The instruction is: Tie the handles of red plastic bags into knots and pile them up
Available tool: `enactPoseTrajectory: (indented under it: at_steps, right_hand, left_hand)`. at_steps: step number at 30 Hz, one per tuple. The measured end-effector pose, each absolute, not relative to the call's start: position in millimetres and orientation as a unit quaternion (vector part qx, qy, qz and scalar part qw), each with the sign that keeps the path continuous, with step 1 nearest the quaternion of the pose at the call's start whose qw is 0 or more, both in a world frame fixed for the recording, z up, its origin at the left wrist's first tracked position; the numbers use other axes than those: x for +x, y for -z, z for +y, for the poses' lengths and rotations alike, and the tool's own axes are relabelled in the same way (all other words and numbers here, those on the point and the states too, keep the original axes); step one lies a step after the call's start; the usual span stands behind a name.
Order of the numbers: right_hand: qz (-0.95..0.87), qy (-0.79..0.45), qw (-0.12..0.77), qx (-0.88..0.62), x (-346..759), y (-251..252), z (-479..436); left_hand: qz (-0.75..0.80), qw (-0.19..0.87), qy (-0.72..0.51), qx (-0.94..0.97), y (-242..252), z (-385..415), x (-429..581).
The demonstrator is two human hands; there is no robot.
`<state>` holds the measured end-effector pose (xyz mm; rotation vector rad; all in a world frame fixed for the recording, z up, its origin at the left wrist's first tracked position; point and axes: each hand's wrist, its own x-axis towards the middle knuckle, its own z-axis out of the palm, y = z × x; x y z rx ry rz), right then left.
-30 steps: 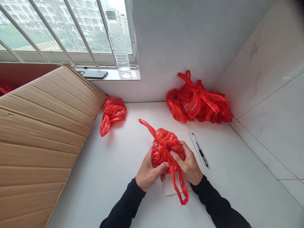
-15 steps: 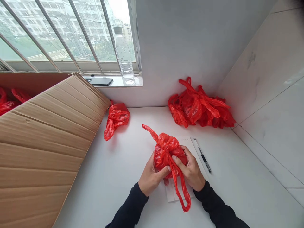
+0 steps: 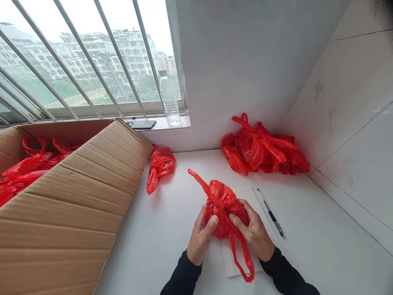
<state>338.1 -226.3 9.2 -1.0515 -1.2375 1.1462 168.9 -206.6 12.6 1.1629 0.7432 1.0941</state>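
Observation:
Both of my hands hold a bunched red plastic bag (image 3: 223,203) just above the white table. My left hand (image 3: 201,237) wraps its left side, thumb pressed on the front. My right hand (image 3: 253,231) grips its right side, fingers closed into the plastic. One handle sticks up to the left and the other loop hangs down toward me over a white sheet of paper (image 3: 242,268). A black and white pen (image 3: 270,213) lies just right of my right hand.
A large cardboard box (image 3: 76,205) with several red bags (image 3: 27,168) inside fills the left. One tied red bag (image 3: 159,166) lies by the box corner. A heap of red bags (image 3: 264,147) sits at the back right. A bottle (image 3: 169,98) and phone (image 3: 141,124) rest on the sill.
The view has tilted up and left, showing the inside of the box. My hands keep their hold on the bag, with the fingers shifted slightly on the plastic.

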Motion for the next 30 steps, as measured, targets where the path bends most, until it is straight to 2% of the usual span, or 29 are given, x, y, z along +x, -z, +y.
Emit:
enactPoseTrajectory:
  at_steps: [6, 9, 11, 16, 20, 25, 30]
  right_hand:
    - [-0.543, -0.482, 0.530, -0.439, 336, -7, -229]
    - [-0.534, -0.496, 0.532, -0.431, 334, -2, -229]
    - [-0.518, -0.510, 0.533, -0.432, 333, 2, -228]
    - [-0.506, -0.507, 0.535, -0.448, 332, 9, -226]
    - [-0.508, -0.497, 0.534, -0.458, 330, 12, -226]
    - [-0.506, -0.480, 0.542, -0.468, 332, 5, -224]
    - [-0.466, -0.380, 0.644, -0.473, 359, -45, -241]
  left_hand:
    - [0.364, 0.647, -0.506, 0.439, -5, -207, 171]
    - [0.390, 0.620, -0.517, 0.443, -12, -192, 160]
    - [0.451, 0.548, -0.496, 0.500, -25, -171, 147]
    - [0.617, 0.272, -0.416, 0.611, -57, -103, 105]
    - [0.670, 0.097, -0.375, 0.633, -50, -87, 96]
    - [0.648, 0.018, -0.281, 0.707, -20, -90, 104]
    - [0.642, -0.006, -0.242, 0.727, -24, -60, 94]
